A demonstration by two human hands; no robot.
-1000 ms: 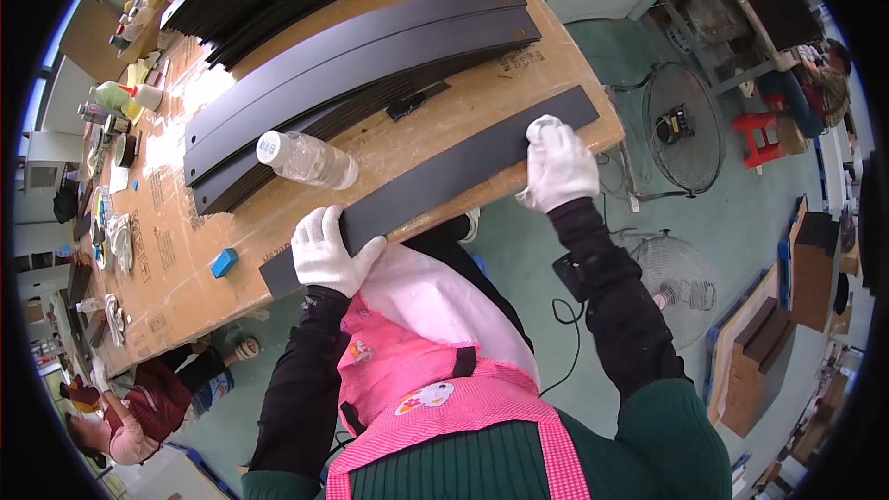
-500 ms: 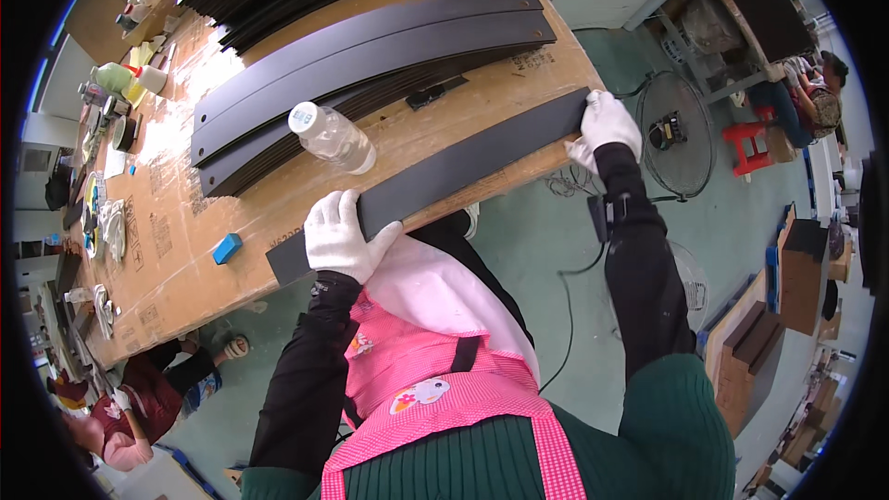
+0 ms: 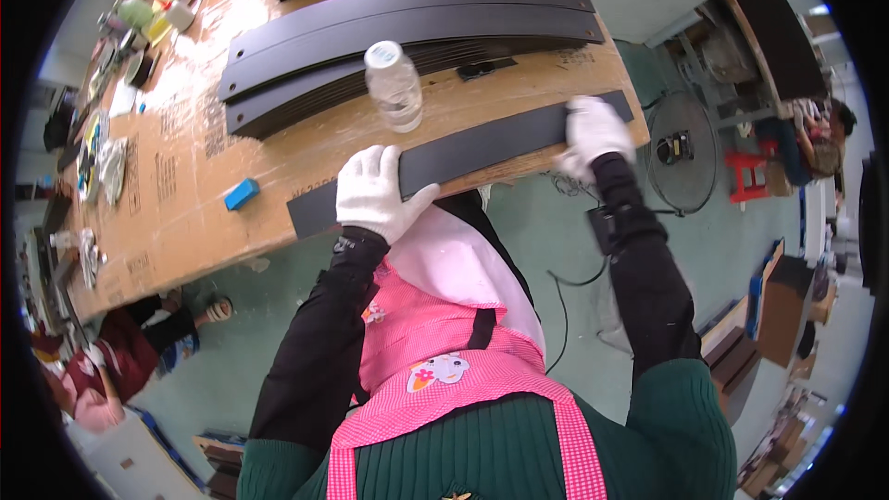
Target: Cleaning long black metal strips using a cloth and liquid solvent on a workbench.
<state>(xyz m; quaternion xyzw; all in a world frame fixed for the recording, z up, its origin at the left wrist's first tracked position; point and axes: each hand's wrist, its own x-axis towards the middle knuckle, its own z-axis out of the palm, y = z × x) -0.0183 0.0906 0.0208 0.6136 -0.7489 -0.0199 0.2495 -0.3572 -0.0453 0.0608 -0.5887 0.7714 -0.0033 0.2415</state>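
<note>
A long dark grey strip [image 3: 486,143] lies along the near edge of the table, its right end showing beyond my right hand. My left hand [image 3: 378,193], in a white glove, rests on the strip's left part with fingers stretched flat and thumb spread. Near the right end, my white-gloved right hand [image 3: 597,132] sits on the strip with its fingers curled in. Whatever it may hold is hidden, and the hand is slightly blurred. Behind the strip stands a clear bottle [image 3: 394,97] with a white cap.
Stacked dark strips with holes [image 3: 324,48] lie behind the bottle, beside a small black object [image 3: 484,69]. A blue block [image 3: 243,193] is left on the cardboard-covered table [image 3: 185,231]. A fan [image 3: 683,148] and red stool [image 3: 746,176] stand to the right; another person [image 3: 102,375] is at lower left.
My right hand has slid left from the strip's right end, which now shows past it. My left hand keeps its place on the strip. The whole view has turned slightly.
</note>
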